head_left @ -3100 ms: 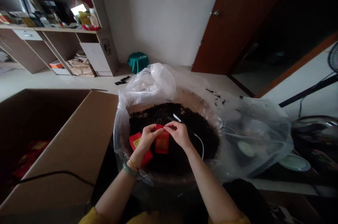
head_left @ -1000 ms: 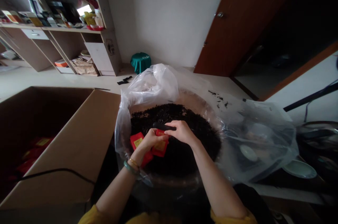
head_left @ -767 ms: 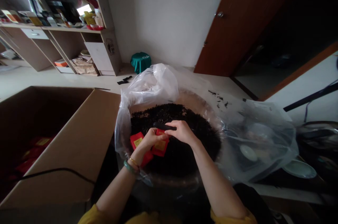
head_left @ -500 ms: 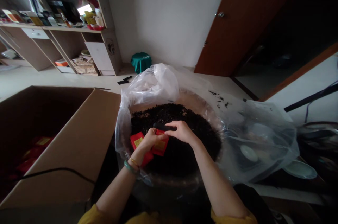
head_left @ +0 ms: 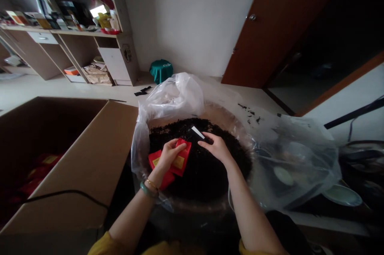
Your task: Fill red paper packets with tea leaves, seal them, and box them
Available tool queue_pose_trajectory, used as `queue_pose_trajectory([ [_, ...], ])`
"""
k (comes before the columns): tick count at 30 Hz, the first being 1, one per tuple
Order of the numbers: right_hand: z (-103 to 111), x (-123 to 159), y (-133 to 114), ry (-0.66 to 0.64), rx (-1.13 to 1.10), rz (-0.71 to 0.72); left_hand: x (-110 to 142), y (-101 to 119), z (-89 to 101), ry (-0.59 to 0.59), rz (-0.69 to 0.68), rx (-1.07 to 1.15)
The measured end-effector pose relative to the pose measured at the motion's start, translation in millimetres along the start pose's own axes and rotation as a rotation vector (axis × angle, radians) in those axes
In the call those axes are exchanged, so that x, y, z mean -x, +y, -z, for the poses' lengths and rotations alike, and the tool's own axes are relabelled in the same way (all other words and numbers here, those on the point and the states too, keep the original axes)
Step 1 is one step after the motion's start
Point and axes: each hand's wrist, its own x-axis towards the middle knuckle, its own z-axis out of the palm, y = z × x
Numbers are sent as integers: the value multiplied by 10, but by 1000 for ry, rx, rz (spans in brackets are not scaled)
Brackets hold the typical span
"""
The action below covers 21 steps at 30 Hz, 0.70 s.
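My left hand [head_left: 169, 155] pinches the top of a red packet [head_left: 181, 163] with a yellow label. Below that hand lie other red packets [head_left: 167, 180] at the left side of a round tub. In my right hand [head_left: 216, 147] is a small black handheld tool [head_left: 196, 134] with a white strip along it, tilted and apart from the packet. Both hands are over loose, dark, dry leaves [head_left: 198, 185] that look like tea. Clear plastic [head_left: 187, 91] lines the tub and hangs over its rim.
On the left stands an open cardboard box [head_left: 99, 167] holding red packets [head_left: 48, 161], with a black cord [head_left: 69, 193] across its side. Plastic sheeting [head_left: 297, 159] spreads to the right beside a pale dish [head_left: 342, 195]. Behind are a green-covered stool [head_left: 161, 71] and a shelf desk [head_left: 75, 33].
My right hand has moved right, taking the black tool off the packet's top edge; its white strip now shows. My left hand still holds the packet, its top now uncovered.
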Motion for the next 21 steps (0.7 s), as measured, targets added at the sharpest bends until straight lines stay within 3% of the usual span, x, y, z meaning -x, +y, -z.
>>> queue_pose_trajectory([
  [5, -8, -19, 197, 8, 461, -106, -8, -6, 28, 78, 3, 10],
  [7, -57, -4, 213, 37, 532, -113, -3, 12, 11, 112, 15, 41],
  [10, -169, 41, 104, 101, 320, -5, 13, 41, -31, 122, 46, 71],
  [14, -354, 99, -173, 80, -77, 116, 3, 22, -55, 80, 25, 63],
  [21, -459, 106, -308, 203, -172, 27, -52, -43, 59, 48, 16, -27],
])
